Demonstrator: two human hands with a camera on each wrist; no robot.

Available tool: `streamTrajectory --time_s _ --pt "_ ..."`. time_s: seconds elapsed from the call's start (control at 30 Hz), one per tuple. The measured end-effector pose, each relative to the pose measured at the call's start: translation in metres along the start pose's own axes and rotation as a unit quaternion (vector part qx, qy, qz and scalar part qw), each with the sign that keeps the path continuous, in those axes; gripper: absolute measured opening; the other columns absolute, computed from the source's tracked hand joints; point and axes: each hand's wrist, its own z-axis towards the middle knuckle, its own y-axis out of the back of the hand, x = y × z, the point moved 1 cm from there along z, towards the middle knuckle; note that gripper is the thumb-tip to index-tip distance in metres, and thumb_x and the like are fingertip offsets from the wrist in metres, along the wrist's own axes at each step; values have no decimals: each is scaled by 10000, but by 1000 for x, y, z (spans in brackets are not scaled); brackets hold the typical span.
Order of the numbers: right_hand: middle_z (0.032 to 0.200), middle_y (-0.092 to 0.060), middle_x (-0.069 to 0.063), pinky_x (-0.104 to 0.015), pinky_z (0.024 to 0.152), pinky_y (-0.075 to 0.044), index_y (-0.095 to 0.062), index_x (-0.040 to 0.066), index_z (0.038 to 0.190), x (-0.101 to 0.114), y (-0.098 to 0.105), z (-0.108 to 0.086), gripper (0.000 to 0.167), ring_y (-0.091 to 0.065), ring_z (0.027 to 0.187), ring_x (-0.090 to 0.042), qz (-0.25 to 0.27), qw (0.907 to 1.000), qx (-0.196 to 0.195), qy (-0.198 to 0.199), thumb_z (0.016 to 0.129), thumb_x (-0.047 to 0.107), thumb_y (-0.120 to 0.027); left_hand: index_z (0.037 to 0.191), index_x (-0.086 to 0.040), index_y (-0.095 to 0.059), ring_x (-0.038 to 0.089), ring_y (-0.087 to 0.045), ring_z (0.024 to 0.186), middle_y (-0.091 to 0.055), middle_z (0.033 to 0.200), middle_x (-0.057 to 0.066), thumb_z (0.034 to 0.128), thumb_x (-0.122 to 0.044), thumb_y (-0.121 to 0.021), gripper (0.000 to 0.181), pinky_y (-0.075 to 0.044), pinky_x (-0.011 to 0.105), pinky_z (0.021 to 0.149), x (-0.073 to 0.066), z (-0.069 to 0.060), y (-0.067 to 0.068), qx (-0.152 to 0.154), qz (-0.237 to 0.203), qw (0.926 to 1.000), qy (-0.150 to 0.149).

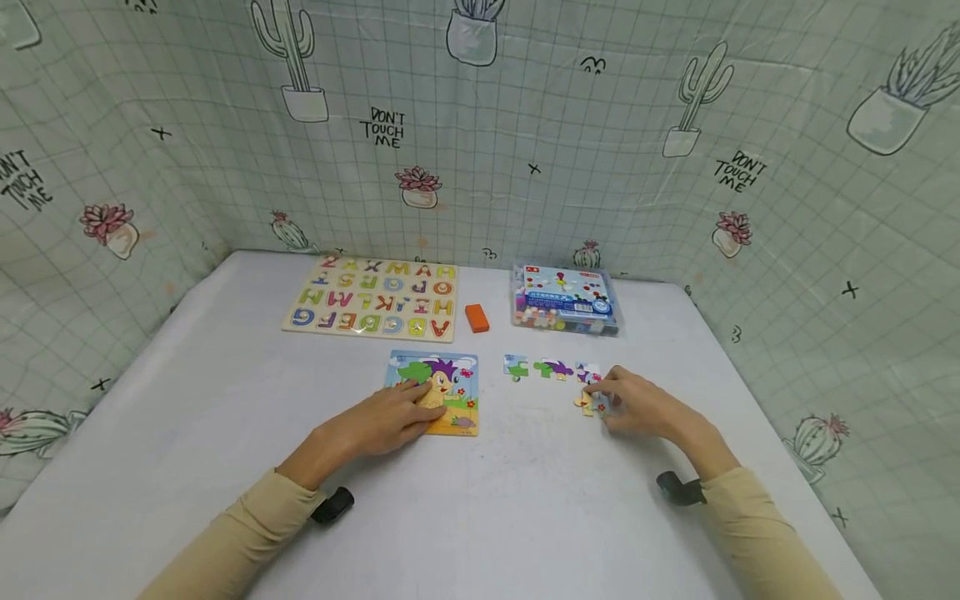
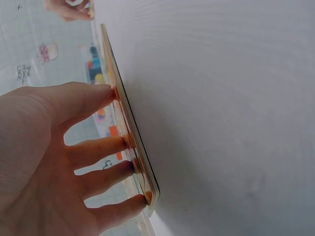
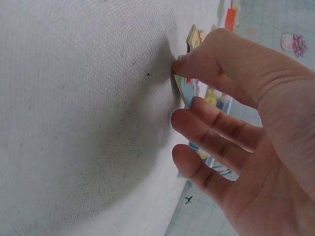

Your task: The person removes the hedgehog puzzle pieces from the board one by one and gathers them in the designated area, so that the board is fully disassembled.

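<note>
My left hand [image 1: 390,417] rests with spread fingers on a square jigsaw puzzle board [image 1: 467,392] picturing a purple-haired hedgehog. In the left wrist view, the thumb and fingertips press on the top of the board [image 2: 142,157], which lies flat. To the right, my right hand [image 1: 645,404] pinches a small puzzle piece [image 3: 186,91] between thumb and forefinger, one edge tilted off the table. Just beside it is a yellowish puzzle piece [image 1: 585,403]. Other loose pieces lie in a row behind: a blue-green piece [image 1: 515,364], a green-purple piece [image 1: 557,368] and a purple-white piece [image 1: 588,371].
A wooden alphabet board [image 1: 367,298] lies at the back left. An orange block [image 1: 476,317] sits between it and a clear plastic box [image 1: 566,300] with a blue-and-white label. A cactus-print cloth [image 1: 525,125] hangs behind and around the white table [image 1: 510,517].
</note>
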Motion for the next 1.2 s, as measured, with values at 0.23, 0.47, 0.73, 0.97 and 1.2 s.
streamTrajectory --time_s 0.23,0.47,0.73,0.97,1.2 --pt "1072 -564 -78 -340 753 -474 -662 153 1263 4 0 0 503 -536 896 -176 4 9998 65 -167 768 76 -689 1369 -113 -572 400 -363 1433 -407 1523 227 1002 -210 -560 380 -354 530 1139 6 -3 0 -33 -202 9998 -17" --pt "1071 -578 -91 -336 746 -495 -662 116 1265 19 4 5 477 -566 894 -178 -148 9999 55 41 791 84 -702 1342 -89 -592 396 -389 1414 -431 1503 228 993 -199 -576 366 -363 534 1130 7 -7 4 -98 -377 9992 116" --pt "1062 -597 -100 -306 726 -503 -661 94 1261 47 3 21 408 -568 862 -152 -159 9995 111 263 857 128 -703 1305 -100 -626 404 -419 1384 -432 1492 247 983 -197 -593 338 -377 541 1117 8 -10 4 -144 -395 9987 289" --pt "1113 -606 -68 -297 757 -522 -658 119 1270 77 -5 44 398 -599 912 -149 -239 9984 115 499 882 193 -703 1258 -129 -678 402 -446 1362 -472 1469 226 972 -192 -609 301 -392 556 1099 12 -15 3 -285 -324 9985 327" --pt "1053 -611 -40 -282 757 -503 -670 137 1264 108 -12 72 380 -554 869 -121 -140 9982 43 584 895 224 -695 1254 -143 -685 402 -453 1355 -476 1469 217 972 -197 -608 297 -396 569 1089 16 -17 2 -304 -283 9985 351"
